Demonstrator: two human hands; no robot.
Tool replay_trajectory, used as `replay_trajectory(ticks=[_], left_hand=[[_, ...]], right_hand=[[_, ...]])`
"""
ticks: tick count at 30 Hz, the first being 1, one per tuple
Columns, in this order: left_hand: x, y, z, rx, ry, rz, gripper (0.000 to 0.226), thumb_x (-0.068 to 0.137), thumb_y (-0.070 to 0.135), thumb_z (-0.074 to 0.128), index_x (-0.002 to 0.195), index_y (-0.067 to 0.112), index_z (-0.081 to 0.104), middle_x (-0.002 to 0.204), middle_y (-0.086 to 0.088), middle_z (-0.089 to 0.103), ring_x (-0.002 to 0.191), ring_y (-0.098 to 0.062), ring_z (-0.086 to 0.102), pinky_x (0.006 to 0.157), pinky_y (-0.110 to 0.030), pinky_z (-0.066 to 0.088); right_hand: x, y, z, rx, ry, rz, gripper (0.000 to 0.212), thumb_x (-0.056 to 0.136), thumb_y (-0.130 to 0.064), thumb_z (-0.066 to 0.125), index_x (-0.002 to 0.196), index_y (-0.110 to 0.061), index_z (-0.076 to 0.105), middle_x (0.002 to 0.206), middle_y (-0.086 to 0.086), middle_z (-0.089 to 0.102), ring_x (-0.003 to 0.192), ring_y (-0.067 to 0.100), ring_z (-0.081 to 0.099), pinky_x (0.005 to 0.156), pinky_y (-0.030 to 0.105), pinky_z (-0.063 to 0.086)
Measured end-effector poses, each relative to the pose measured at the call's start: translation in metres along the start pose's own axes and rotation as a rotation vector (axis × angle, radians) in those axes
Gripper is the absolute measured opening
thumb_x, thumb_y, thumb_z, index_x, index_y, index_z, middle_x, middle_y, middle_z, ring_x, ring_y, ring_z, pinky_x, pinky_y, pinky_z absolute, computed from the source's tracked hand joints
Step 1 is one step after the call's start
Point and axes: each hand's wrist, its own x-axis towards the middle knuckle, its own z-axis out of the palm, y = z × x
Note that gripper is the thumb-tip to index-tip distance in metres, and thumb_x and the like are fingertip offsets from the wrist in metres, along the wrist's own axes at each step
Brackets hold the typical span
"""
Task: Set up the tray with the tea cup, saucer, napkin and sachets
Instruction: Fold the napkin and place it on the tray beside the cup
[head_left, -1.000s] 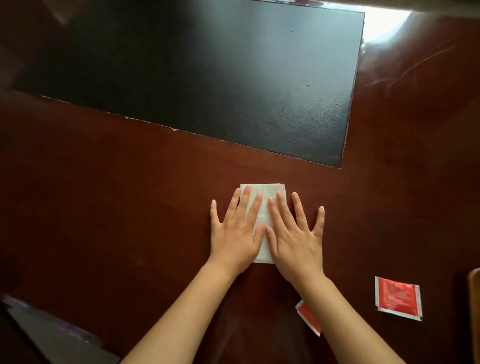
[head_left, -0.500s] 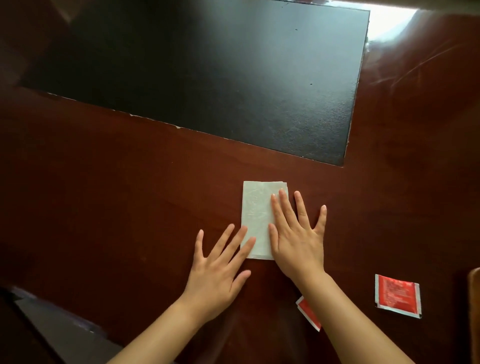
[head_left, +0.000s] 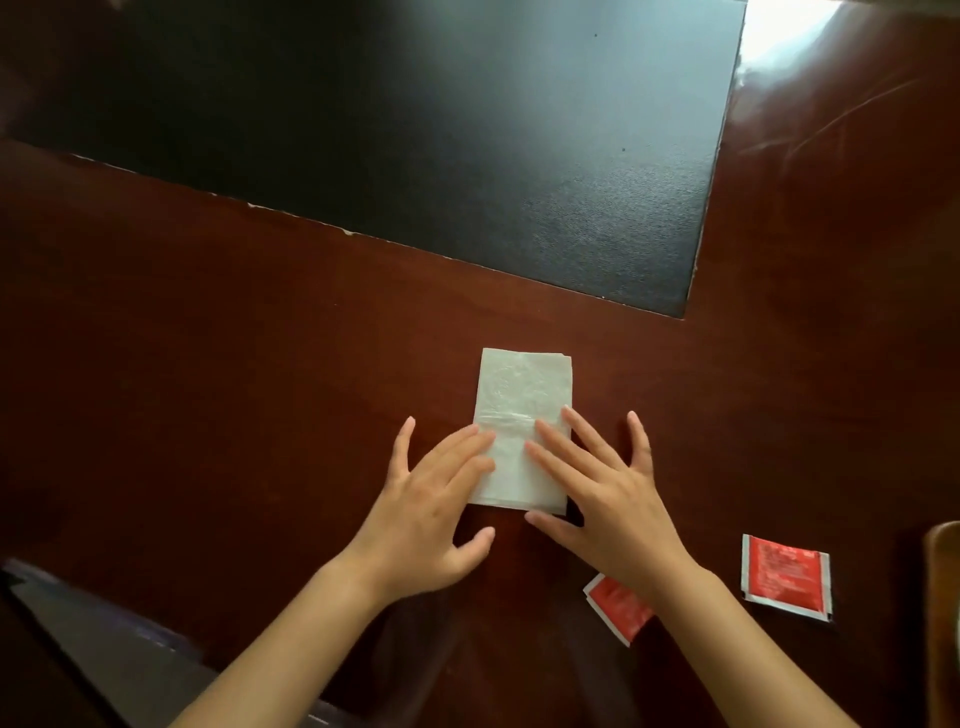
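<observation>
A folded white napkin (head_left: 519, 400) lies flat on the dark red-brown table (head_left: 208, 364), its long side pointing away from me. My left hand (head_left: 431, 514) rests at its lower left with spread fingertips on the paper. My right hand (head_left: 608, 499) lies at its lower right, fingers spread, fingertips on the napkin's right part. Neither hand grips anything. One red sachet (head_left: 787, 577) lies to the right of my right forearm. A second red sachet (head_left: 618, 608) is partly hidden under my right wrist. No cup, saucer or tray is in view.
A large black mat (head_left: 415, 130) covers the far part of the table. A brown wooden edge (head_left: 943, 597) shows at the right border. A grey surface (head_left: 104, 649) lies past the table's near left edge.
Both hands have slid down the napkin toward me, uncovering its far half. The left hand drew off to the lower left, then came back onto the paper's edge.
</observation>
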Motion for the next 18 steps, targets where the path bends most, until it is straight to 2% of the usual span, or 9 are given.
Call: replay_trajectory(ticks=[2,5,8,10,13,16,18], left_hand=[[0.004,-0.003,-0.004,0.012,0.007,0.015,0.067,0.073,0.048,0.056,0.132,0.019,0.043,0.141,0.004,0.045,0.134,-0.010,0.034,0.112,-0.057,-0.003],[0.011,-0.006,-0.010,-0.019,0.010,0.050,0.066,0.072,0.045,0.057,0.132,0.020,0.044,0.135,0.003,0.048,0.130,-0.010,0.037,0.112,-0.054,-0.005],[0.017,-0.011,-0.013,-0.086,-0.004,0.086,0.056,0.073,0.038,0.059,0.126,0.023,0.049,0.147,0.003,0.037,0.140,-0.008,0.021,0.114,-0.052,-0.004],[0.018,-0.016,-0.014,-0.147,-0.025,0.109,0.061,0.073,0.035,0.059,0.131,0.024,0.044,0.149,0.009,0.032,0.141,-0.004,0.015,0.116,-0.049,-0.002],[0.022,-0.022,-0.016,-0.229,-0.002,0.097,0.068,0.070,0.026,0.064,0.135,0.021,0.041,0.140,0.012,0.044,0.136,-0.001,0.028,0.116,-0.045,0.003],[0.030,-0.020,-0.012,-0.219,0.136,0.046,0.044,0.075,0.010,0.072,0.117,0.011,0.058,0.120,0.000,0.064,0.122,-0.009,0.051,0.113,-0.048,0.023],[0.035,-0.015,-0.008,-0.234,0.245,-0.016,0.027,0.076,0.003,0.073,0.101,0.008,0.066,0.107,-0.003,0.071,0.109,-0.014,0.062,0.108,-0.049,0.032]], right_hand=[[-0.001,0.000,0.001,0.017,0.003,0.004,0.060,0.080,-0.055,0.052,0.131,-0.024,0.048,0.144,-0.003,0.042,0.139,0.020,0.024,0.109,0.064,0.014],[0.000,-0.001,0.003,0.022,0.059,0.005,0.054,0.079,-0.051,0.057,0.125,-0.023,0.055,0.139,-0.001,0.049,0.135,0.022,0.033,0.108,0.063,0.016],[0.003,-0.004,0.005,0.009,0.154,0.022,0.039,0.079,-0.039,0.065,0.114,-0.022,0.064,0.128,-0.001,0.060,0.127,0.024,0.047,0.105,0.063,0.023],[0.006,-0.006,0.005,0.025,0.207,0.048,0.028,0.080,-0.033,0.065,0.105,-0.022,0.067,0.122,-0.002,0.064,0.121,0.024,0.053,0.104,0.063,0.026],[0.012,-0.009,0.003,0.130,0.261,0.124,0.018,0.085,-0.032,0.058,0.095,-0.021,0.069,0.113,-0.005,0.068,0.116,0.021,0.055,0.106,0.061,0.024],[0.018,-0.010,-0.002,0.213,0.277,0.200,0.024,0.090,-0.035,0.048,0.092,-0.022,0.068,0.106,-0.008,0.070,0.112,0.015,0.056,0.109,0.059,0.019],[0.021,-0.011,-0.006,0.285,0.280,0.225,0.035,0.092,-0.042,0.039,0.100,-0.022,0.067,0.104,-0.008,0.070,0.111,0.013,0.056,0.111,0.058,0.015]])
